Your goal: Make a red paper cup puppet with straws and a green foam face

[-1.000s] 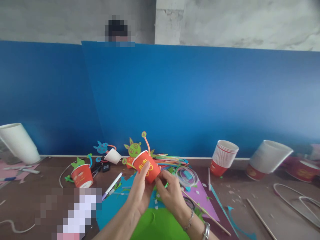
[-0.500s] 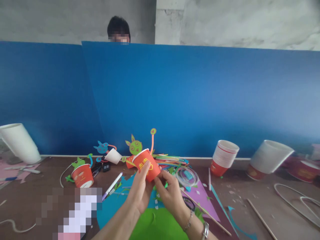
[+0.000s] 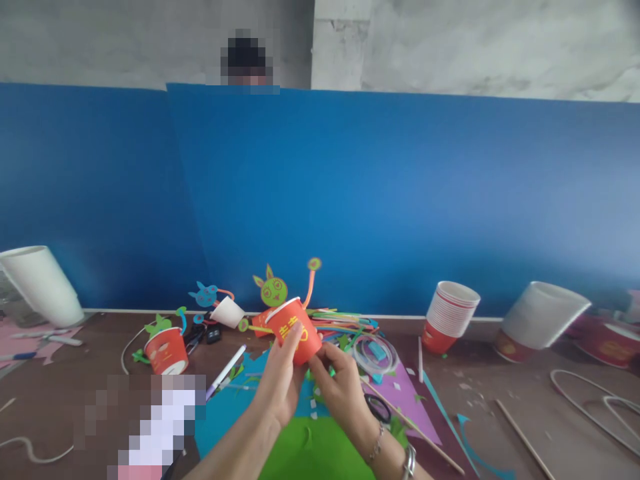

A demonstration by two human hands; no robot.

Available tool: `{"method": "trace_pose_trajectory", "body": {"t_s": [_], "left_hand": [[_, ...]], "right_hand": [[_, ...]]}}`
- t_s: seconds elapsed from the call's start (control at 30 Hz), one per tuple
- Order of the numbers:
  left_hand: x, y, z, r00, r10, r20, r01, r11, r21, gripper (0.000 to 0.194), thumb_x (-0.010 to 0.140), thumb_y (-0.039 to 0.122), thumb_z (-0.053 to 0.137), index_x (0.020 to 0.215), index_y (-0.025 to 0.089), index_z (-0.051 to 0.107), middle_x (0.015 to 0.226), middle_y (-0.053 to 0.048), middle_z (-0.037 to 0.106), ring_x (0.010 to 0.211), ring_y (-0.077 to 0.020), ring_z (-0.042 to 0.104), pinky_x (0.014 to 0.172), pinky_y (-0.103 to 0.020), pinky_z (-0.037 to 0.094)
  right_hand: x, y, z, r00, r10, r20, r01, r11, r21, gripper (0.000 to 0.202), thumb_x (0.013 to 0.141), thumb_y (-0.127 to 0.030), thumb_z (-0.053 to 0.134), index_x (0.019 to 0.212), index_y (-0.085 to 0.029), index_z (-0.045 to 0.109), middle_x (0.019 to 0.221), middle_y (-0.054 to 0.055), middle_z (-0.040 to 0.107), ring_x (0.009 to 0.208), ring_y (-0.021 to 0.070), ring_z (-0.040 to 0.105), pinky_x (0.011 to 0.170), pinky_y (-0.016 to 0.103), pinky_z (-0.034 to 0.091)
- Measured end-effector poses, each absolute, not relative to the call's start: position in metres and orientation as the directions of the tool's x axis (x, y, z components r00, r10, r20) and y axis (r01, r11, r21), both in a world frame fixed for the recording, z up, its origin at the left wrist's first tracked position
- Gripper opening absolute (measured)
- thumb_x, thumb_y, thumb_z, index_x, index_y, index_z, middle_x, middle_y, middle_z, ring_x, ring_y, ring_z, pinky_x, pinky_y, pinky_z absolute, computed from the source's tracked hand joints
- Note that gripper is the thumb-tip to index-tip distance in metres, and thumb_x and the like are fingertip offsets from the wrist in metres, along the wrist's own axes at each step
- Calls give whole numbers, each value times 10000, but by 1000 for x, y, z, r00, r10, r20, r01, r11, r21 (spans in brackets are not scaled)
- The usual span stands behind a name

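Blue partition board stands upright along the far edge of the brown table; grey wall above it. Finished red craft cup with green cut-outs sits left of centre. Near it, a white marker lies slantwise. Stack of red-and-white paper cups leans at right, a tilted white cup stack just beyond. Another white cup stack leans at far left. Loose coloured paper strips by the board. Purple sheet and green sheet lie near. Thin wooden stick at right.
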State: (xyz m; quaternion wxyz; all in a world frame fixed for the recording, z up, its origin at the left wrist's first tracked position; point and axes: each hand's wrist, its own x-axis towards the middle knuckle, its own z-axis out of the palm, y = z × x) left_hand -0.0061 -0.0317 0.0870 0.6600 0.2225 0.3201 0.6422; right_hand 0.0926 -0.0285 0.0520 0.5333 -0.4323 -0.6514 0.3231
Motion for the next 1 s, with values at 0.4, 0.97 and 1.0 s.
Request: {"method": "trace_pose_trajectory", "body": {"t_s": [0.4, 0.97, 1.0], "left_hand": [[-11, -28, 86, -88, 990, -110, -677, 22, 736, 372, 713, 414, 733, 974, 172, 626, 761, -27, 656, 754, -193, 656, 682, -285, 524], [-6, -31, 84, -69, 991, -114, -681, 36, 732, 342, 717, 349, 737, 998, 191, 622, 880, -38, 691, 884, -219, 671, 701, -277, 535], [-6, -32, 85, -71, 991, -117, -682, 37, 730, 343, 711, 345, 741, 993, 188, 624, 881, -40, 693, 888, -222, 672, 697, -276, 536]], "right_hand": [[92, -29, 50, -68, 922, 381, 186, 387, -903, 202, 777, -267, 520, 597, -179, 490, 551, -34, 452, 532, 101, 368, 497, 209, 333], [90, -30, 53, -33, 927, 374, 184, 374, -909, 224, 792, -314, 508, 626, -166, 538, 557, -26, 475, 537, 106, 377, 499, 214, 338], [91, -30, 54, -33, 929, 369, 184, 369, -911, 222, 788, -314, 508, 624, -168, 533, 556, -27, 471, 538, 107, 375, 500, 214, 336]]}}
